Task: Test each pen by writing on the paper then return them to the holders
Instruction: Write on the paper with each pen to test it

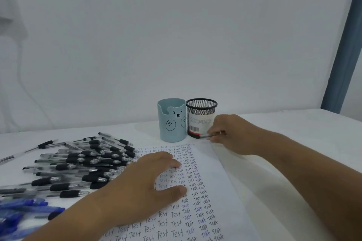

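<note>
I see paper (195,211) crowded with "Test", right hand (228,133) pinching a pen (205,136) mid-frame, left hand (145,188) flat, pen pile (82,164) unreturned at left, holders' (172,120) insides hidden.

On the table (293,123) the paper (225,191) lies in the middle under the left hand (148,184), a heap of pens (84,164) to its left, two holders (201,118) side by side behind it, and the right hand (228,133) with a pen (204,136) just beside the right holder.

A plain desk setting: white table (293,133), bare wall (176,35), blue curtain (344,45).
</note>
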### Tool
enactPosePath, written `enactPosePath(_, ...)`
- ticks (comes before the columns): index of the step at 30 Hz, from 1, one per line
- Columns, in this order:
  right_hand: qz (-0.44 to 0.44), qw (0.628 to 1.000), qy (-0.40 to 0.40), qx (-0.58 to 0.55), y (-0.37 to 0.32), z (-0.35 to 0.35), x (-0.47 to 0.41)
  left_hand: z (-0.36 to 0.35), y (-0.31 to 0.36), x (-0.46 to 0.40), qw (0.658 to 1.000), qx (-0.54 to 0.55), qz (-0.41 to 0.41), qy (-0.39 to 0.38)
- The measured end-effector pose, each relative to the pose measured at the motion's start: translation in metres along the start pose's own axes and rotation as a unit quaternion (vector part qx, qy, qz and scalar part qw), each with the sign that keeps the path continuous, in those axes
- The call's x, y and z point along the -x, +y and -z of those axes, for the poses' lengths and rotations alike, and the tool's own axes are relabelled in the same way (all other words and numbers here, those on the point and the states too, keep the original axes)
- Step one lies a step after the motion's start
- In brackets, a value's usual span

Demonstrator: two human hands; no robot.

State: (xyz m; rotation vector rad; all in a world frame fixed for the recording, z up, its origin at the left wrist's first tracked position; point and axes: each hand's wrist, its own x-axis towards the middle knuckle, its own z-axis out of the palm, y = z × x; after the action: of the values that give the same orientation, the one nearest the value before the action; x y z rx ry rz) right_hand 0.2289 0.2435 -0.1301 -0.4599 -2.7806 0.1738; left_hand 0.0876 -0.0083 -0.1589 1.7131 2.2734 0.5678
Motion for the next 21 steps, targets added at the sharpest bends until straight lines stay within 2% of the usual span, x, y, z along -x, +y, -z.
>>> enactPosePath(2, -0.058, 0.998, -0.027, -0.006, 0.017, 0.009, 0.007, -0.001, 0.000, -0.001, 1.000, 0.002, 0.001, -0.001)
enactPosePath(5, -0.121, 0.992, -0.021, -0.037, 0.037, 0.017, 0.016, -0.001, 0.001, -0.002, 1.000, 0.008, 0.008, -0.006)
enactPosePath(11, -0.155, 0.987, -0.044, -0.001, 0.046, 0.017, 0.019, -0.001, 0.004, -0.001, 1.000, 0.015, 0.007, 0.004)
enactPosePath(16, -0.111, 0.994, -0.021, 0.012, 0.032, 0.012, 0.016, 0.000, 0.006, -0.003, 1.000, 0.031, 0.005, 0.004)
enactPosePath(19, -0.012, 1.000, 0.020, -0.007, -0.002, -0.001, 0.010, 0.001, 0.007, -0.001, 1.000, 0.029, 0.008, 0.011)
enactPosePath(21, 0.057, 0.998, 0.021, -0.026, -0.033, -0.011, 0.008, 0.003, 0.009, 0.004, 0.999, 0.039, 0.005, 0.023)
